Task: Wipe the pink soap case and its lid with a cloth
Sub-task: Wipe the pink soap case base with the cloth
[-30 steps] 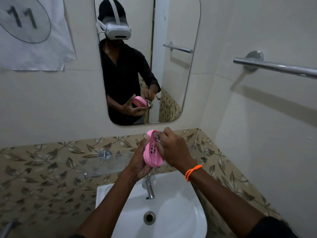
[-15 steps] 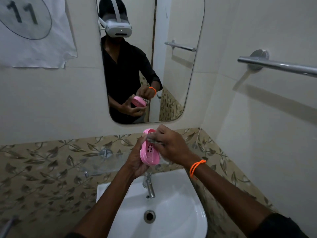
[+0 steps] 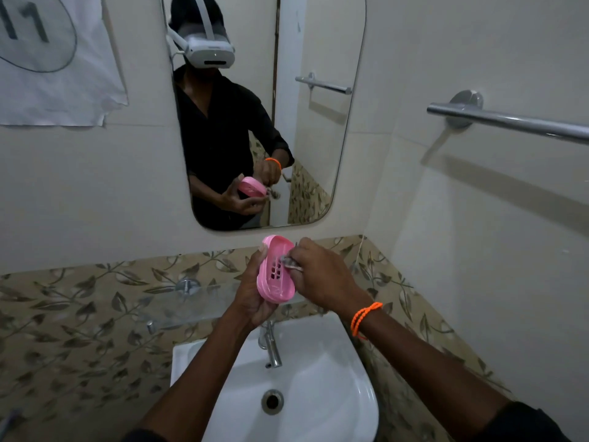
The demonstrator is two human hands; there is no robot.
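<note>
A pink soap case [image 3: 274, 273] with drain slots is held upright above the sink, its hollow side facing me. My left hand [image 3: 250, 295] grips it from the left and from below, thumb at its top rim. My right hand [image 3: 322, 275] pinches a small grey cloth [image 3: 289, 263] and presses it against the inside of the case near the slots. Most of the cloth is hidden inside my fingers. A lid is not visible apart from the case.
A white sink [image 3: 318, 393] with a chrome tap [image 3: 271, 346] lies right below my hands. A glass shelf [image 3: 178, 306] juts from the leaf-patterned tiles at left. A mirror [image 3: 318, 138] hangs ahead, and a chrome towel bar [image 3: 510, 121] runs along the right wall.
My right hand with the cloth has slid along the inside of the case, from its top edge down toward the slots. The case has tilted slightly, still in my left hand.
</note>
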